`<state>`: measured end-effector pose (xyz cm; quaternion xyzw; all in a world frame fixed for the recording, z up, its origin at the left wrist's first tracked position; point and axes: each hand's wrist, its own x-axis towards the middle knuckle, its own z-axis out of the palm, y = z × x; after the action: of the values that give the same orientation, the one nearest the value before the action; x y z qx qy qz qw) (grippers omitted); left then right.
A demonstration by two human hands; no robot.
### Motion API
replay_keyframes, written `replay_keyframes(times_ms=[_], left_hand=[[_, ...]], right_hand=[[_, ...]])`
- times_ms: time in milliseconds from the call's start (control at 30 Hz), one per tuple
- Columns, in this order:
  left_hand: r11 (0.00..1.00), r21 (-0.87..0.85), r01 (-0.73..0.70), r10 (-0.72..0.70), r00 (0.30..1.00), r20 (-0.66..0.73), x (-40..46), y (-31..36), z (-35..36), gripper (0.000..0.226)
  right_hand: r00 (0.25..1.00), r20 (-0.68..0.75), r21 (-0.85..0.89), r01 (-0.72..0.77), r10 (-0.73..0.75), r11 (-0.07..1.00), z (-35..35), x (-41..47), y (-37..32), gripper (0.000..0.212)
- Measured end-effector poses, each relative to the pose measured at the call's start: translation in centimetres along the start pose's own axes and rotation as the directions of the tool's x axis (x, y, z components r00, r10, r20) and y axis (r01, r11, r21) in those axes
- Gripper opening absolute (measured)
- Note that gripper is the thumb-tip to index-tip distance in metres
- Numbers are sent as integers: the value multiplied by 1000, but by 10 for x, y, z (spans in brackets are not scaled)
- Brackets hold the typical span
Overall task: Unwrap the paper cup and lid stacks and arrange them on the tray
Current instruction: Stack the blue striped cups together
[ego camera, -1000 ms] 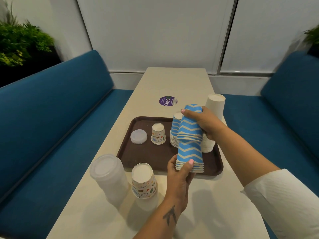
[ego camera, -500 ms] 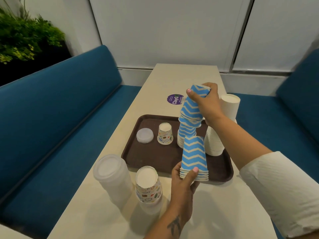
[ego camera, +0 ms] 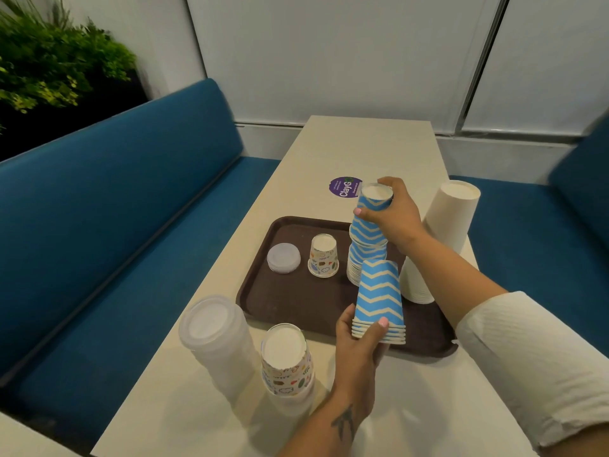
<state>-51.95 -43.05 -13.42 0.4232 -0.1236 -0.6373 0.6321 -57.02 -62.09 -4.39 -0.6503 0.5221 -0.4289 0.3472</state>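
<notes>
A brown tray (ego camera: 290, 301) lies on the table. My left hand (ego camera: 361, 341) grips the rims of a short stack of blue zigzag cups (ego camera: 380, 296), upside down over the tray's front edge. My right hand (ego camera: 393, 214) grips the top of a taller blue zigzag stack (ego camera: 367, 239) that reaches down to the tray. On the tray also stand a single printed cup (ego camera: 324, 255), a flat plastic lid (ego camera: 283, 258) and a tall white cup stack (ego camera: 438, 242).
In front of the tray on the cream table stand a wrapped stack of clear lids (ego camera: 219, 341) and a wrapped stack of printed cups (ego camera: 286, 364). A purple round sticker (ego camera: 344, 188) lies beyond the tray. Blue benches (ego camera: 115, 225) flank the table.
The blue stack has split in two: my right hand carried the upper part back onto the stack standing on the tray, while my left hand kept the lower few cups near the front edge.
</notes>
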Motion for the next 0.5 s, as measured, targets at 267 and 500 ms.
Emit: replay_keyframes(times_ms=[267,500], left_hand=[[1000,15,10,-9,999,-33,-1,-1,-2,47],[1000,-21,-20,19,999,-28,-2,0,-2,80]], right_hand=[[978,129,-141,-148,166,979,0,-7,17,71],[962,167,-199,-184,218,963,-4,-13,9,87]])
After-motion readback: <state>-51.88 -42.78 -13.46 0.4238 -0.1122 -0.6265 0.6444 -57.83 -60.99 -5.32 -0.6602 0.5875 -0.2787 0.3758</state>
